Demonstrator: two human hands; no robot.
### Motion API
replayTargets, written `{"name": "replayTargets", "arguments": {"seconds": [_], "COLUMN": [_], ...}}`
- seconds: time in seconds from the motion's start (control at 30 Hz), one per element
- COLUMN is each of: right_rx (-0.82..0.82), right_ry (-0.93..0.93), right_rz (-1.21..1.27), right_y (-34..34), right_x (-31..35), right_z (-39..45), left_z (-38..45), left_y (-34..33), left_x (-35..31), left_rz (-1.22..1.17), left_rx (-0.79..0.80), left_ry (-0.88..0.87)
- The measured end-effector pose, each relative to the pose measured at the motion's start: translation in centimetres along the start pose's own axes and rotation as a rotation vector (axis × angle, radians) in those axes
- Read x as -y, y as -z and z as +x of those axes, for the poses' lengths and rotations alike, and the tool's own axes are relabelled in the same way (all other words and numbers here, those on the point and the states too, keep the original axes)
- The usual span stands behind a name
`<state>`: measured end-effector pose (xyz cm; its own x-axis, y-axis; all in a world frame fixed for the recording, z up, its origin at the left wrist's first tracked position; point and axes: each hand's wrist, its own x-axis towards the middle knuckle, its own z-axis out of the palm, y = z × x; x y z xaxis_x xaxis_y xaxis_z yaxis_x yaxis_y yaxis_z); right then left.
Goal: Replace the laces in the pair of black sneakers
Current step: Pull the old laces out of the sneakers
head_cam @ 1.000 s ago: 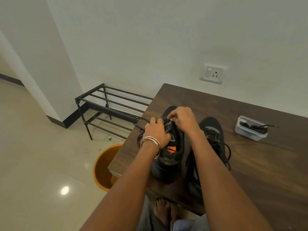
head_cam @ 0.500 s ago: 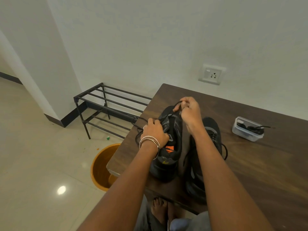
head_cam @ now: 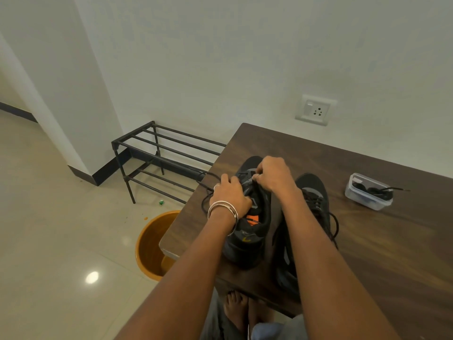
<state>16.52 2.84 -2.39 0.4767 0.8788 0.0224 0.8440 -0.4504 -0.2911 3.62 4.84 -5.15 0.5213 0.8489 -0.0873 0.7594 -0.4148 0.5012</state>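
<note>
Room dim, soft light. Bright glare spot on floor [head_cam: 92,277] near left. Picture sharp. Wall [head_cam: 220,57] lines bend at edges.

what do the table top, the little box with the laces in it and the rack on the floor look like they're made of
Table top: dark wood or wood-look laminate, matte, with visible grain streaks. Lace box: clear plastic, since the black laces show through its walls. Shoe rack: probably metal, thin black bars with a dull painted look.
</note>
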Motion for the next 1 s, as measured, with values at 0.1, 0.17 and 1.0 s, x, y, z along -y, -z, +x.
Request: {"name": "replayTargets", "arguments": {"seconds": [0.1, 0.17, 1.0], "right_rx": [-0.077, -0.074, -0.178], "right_ry": [-0.007, -0.042, -0.293], "right_rz": [-0.036, 0.007, 0.813], "right_y": [-0.5, -0.4, 2.8], "right_x": [0.8, 1.0, 0.5], "right_z": [-0.2, -0.4, -1.1], "left_z": [-0.1, 0.0, 0.3], "left_y": [0.0, 0.1, 3.5], "left_x": [0.0, 0.1, 1.6], "left_rz": [0.001, 0.0, -0.345], "left_rx": [-0.003, -0.003, 0.075], "left_ry": [-0.002, -0.003, -0.105]}}
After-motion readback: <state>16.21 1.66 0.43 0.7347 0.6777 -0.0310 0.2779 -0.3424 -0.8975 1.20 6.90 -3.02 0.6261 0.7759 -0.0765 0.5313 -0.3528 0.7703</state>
